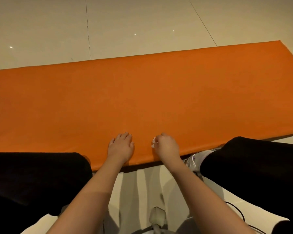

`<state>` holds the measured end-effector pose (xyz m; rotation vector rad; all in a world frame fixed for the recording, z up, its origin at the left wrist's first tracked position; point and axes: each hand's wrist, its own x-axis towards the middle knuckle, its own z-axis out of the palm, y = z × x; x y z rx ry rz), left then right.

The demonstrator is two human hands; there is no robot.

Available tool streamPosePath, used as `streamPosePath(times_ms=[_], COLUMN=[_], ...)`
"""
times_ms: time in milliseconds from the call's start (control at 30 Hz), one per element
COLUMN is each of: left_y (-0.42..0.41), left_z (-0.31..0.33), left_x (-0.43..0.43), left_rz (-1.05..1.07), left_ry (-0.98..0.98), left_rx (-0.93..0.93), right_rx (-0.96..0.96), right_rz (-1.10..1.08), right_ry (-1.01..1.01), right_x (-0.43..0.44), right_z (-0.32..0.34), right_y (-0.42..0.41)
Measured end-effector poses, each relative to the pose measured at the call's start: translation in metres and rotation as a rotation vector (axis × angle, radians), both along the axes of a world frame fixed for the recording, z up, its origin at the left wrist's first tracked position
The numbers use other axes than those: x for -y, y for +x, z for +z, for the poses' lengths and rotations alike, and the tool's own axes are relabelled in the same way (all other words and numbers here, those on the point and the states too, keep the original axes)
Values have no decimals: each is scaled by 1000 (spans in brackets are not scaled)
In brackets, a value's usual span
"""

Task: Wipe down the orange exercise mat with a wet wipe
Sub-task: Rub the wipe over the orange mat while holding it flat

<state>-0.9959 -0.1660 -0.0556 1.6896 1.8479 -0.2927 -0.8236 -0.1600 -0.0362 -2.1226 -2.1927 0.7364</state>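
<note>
As my left hand (pixel 121 146) lay flat on the mat (pixel 142 98), right hand (pixel 167 146) clutched the wipe (pixel 154 143); wiping step, far sweep needed next.

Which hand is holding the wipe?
The right hand: its fingers curl round the white wet wipe on the orange mat. The left hand just rests flat on the mat, holding nothing.
</note>
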Motion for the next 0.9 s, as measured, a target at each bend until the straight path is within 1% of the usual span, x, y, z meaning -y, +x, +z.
streamPosePath(times_ms=[67, 133, 167, 267, 333, 367, 433, 500, 567, 633, 733, 800, 833, 900], left_y=[-3, -5, -6, -7, -9, -10, -15, -20, -22, -21, -21, -24, -26, -31], left_z=[4, 7, 8, 10, 11, 12, 15, 18, 18, 16, 16, 19, 20, 22], left_x=[3, 6, 8, 14, 18, 19, 19, 21, 24, 29, 30, 29, 29, 30], left_rz=[-11, -16, -16, -15, -17, -22, -40, -45, -31, -25, -34, -42, -49, -54], left_ry=[2, 0, 1, 12, 29, 31, 27, 20, 26, 48, 61, 46, 39, 30], left_rx=[8, 17, 20, 21, 23, 29, 38, 43, 53, 51, 53, 82, 97, 125], right_rx=[110, 176, 163, 24, -32, -45, -32, 45, 98, 39, -90, -130, -126, -55], right_rz=[-105, -101, -62, 108, 182, 174, 78, -47, -100, -74, 32, 32, 14, -42], right_ry=[12, 34, 37, 5, -34, -57, -80, -38, -2, -10, -51, -89, -107, -117], right_x=[-2, 6, 12, 25, 23, 19, 14, 13, 19, 25, 29, 24, 20, 12], right_z=[-1, 1, 2, 11, 19, 21, 20, 17, 14, 15, 15, 14, 14, 14], right_y=[14, 9, 0, -31, -39, -37, -23, -7, -6, -23, -47, -47, -42, -30])
